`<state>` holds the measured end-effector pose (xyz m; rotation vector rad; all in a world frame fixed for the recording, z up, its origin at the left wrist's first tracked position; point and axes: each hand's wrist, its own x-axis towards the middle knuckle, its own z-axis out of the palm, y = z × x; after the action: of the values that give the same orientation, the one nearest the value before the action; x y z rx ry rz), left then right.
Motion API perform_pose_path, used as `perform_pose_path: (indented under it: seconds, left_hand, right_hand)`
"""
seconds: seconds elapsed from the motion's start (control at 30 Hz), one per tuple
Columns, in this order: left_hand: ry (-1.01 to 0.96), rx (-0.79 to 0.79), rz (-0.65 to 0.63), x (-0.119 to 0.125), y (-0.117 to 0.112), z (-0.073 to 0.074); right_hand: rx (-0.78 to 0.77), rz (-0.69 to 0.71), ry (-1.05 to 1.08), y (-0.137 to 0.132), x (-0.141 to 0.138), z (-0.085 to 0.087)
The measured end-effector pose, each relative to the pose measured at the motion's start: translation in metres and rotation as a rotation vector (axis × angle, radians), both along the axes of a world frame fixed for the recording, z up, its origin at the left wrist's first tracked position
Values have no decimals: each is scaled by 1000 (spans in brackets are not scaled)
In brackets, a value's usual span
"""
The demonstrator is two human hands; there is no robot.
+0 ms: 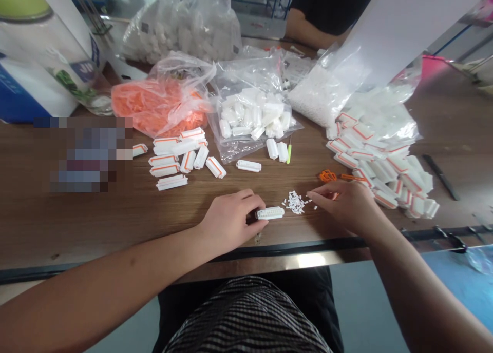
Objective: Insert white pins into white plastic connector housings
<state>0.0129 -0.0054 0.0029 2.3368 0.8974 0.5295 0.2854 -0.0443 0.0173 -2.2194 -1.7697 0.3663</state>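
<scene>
My left hand grips the left end of a white plastic connector housing between thumb and fingers, just above the table. A row of small slots shows along the housing's upper face. To its right lies a loose pile of tiny white plastic pegs. At the right edge of that pile, my right hand has thumb and forefinger pinched together; what is between the tips is too small to make out. Orange plastic strips lie just behind the right hand, partly covered by it.
White housings with orange strips lie in a group at left and a heap at right. Behind are bags of orange parts, white housings and white pegs. A green-handled tool lies mid-table; another person's arm is beyond.
</scene>
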Motion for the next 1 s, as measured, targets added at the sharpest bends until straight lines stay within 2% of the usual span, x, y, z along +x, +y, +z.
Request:
perform_pose_path:
  seconds: [0.2, 0.33, 0.5, 0.6, 0.67, 0.73, 1.0]
  left_hand:
    - [15, -2, 10, 0, 0, 0]
    - [20, -5, 1, 0, 0, 1]
    - [23, -5, -5, 1, 0, 2]
    - [29, -5, 9, 1, 0, 3]
    - [30, -6, 19, 2, -1, 3]
    - [26, -10, 17, 2, -1, 3]
    - [40, -8, 8, 2, -1, 4]
  right_hand:
    - [53, 58, -105, -6, -9, -6]
    - [155, 92, -110, -10, -11, -11]
    - [235, 73, 127, -10, -23, -5]
    - [299, 206, 280, -13, -47, 6]
    - [276, 349, 309, -15, -63, 12]
    - [255, 410, 302, -16, -74, 13]
    - [185, 422, 278, -11, -72, 6]
